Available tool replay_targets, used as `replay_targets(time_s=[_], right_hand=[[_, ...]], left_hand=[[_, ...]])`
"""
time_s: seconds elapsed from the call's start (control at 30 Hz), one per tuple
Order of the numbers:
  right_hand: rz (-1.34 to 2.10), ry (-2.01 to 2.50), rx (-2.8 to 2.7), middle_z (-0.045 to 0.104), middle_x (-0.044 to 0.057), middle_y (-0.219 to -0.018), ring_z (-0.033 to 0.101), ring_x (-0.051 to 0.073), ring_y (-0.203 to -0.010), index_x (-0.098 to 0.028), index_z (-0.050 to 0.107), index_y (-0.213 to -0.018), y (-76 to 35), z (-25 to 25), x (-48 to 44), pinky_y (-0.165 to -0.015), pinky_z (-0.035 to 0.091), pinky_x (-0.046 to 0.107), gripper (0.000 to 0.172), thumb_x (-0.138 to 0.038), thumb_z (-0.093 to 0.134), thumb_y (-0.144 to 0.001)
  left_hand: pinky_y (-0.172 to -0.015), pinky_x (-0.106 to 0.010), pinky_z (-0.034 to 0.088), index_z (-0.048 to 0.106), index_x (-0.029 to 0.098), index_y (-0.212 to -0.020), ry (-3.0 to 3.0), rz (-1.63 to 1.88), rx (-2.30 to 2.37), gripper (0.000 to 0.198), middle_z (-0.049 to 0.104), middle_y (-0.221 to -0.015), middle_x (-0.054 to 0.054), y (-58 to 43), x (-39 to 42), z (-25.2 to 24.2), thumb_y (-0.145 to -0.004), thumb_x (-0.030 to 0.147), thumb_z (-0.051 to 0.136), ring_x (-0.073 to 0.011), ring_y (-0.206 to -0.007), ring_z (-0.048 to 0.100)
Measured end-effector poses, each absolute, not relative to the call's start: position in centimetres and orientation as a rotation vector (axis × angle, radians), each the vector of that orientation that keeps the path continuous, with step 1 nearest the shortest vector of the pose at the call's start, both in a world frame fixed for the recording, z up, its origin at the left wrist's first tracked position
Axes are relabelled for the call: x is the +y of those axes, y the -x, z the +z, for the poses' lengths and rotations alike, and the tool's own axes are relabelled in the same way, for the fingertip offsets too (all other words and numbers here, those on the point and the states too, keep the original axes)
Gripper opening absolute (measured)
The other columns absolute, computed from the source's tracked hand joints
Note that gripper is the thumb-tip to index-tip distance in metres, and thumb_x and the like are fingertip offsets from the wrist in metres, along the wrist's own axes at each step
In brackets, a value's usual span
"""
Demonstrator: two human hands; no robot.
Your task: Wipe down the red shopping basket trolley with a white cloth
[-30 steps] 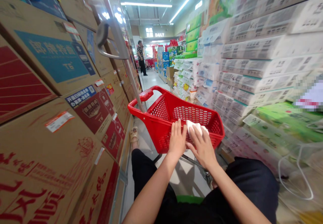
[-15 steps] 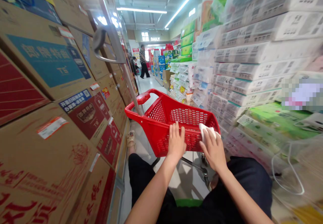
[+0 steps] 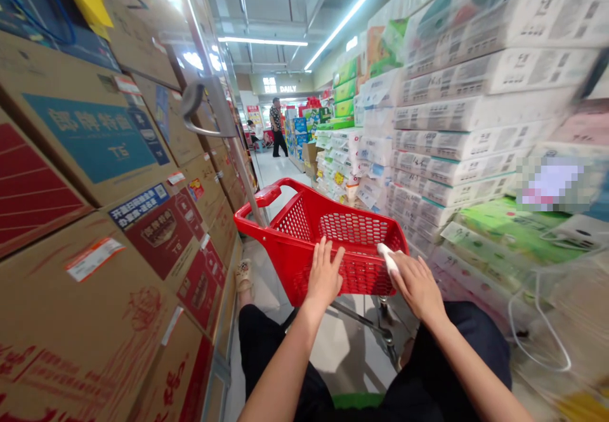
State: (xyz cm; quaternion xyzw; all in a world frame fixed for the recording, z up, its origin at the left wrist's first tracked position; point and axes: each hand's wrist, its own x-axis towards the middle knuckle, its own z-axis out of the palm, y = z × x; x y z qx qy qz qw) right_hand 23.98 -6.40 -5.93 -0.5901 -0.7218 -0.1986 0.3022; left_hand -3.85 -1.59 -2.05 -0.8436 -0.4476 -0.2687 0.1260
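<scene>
A red shopping cart (image 3: 354,225) with a perforated plastic basket stands right in front of me, the basket's inside showing no goods. My left hand (image 3: 326,273) lies on the near upper edge of the basket, fingers stretched out and apart. At the basket's right end, my right hand (image 3: 416,282) holds a crumpled white cloth or tissue (image 3: 387,258) against the rim, the thumb and fingers closed on it. Part of the white piece is hidden behind the fingers.
Stacked cardboard cartons (image 3: 90,130) line the left side, beside a metal pole with a grey handle (image 3: 209,108). Packs of tissue paper (image 3: 447,117) are piled on the right. Down the aisle a person (image 3: 276,127) is walking. A blurred-out screen (image 3: 552,184) lies on green packs.
My right hand has turned and shifted slightly right, with the white cloth or tissue now along the corner of the rim. My left hand stays on the near edge. The distant person has moved right.
</scene>
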Motion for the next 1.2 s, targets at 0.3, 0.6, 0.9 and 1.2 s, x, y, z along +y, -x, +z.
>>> replay_targets(time_s=[0.3,0.6,0.9,1.2], right_hand=[[-0.570,1.498,-1.969,0.031,0.008,-0.162,0.028,0.031,-0.149,-0.023,0.018,-0.160,-17.1,-4.7,-8.1,-0.119,0.032,0.053,0.066,-0.036,0.044,-0.100],[-0.531,1.565,-1.902,0.046,0.007,-0.154,0.044,0.025,-0.141,-0.027,0.020,-0.160,-22.7,-5.2,-7.7,-0.117,0.033,0.054,0.059,-0.039,0.034,-0.103],[-0.449,1.411,-1.982,0.052,0.006,-0.149,0.048,0.024,-0.137,-0.027,0.027,-0.158,-19.5,-5.4,-8.7,-0.115,0.041,0.049,0.056,-0.026,0.037,-0.102],[-0.159,1.243,-2.160,0.049,0.001,-0.152,0.042,0.020,-0.143,-0.031,0.037,-0.153,-21.4,-4.4,-8.6,-0.119,0.036,0.049,0.049,-0.030,0.035,-0.104]], left_hand=[[-0.123,-0.061,0.018,0.037,0.007,-0.148,2.486,-0.810,-1.264,0.075,0.030,-0.160,-0.021,-2.2,-2.9,-3.2,-0.079,0.023,0.061,-0.0373,-0.153,0.008],[-0.126,-0.054,0.018,0.032,0.025,-0.154,2.636,-0.800,-1.169,0.084,0.045,-0.147,-0.009,-0.3,-2.6,-2.7,-0.075,0.009,0.057,-0.0286,-0.154,0.013],[-0.125,-0.060,0.008,0.050,0.023,-0.133,2.780,-0.973,-1.212,0.068,0.050,-0.133,-0.008,0.9,-2.5,-2.1,-0.069,0.003,0.053,-0.0307,-0.155,0.002],[-0.125,-0.059,0.007,0.054,0.021,-0.106,2.641,-1.053,-1.346,0.020,0.052,-0.131,-0.007,4.2,-2.6,-1.7,-0.086,0.020,0.058,-0.0304,-0.154,0.010]])
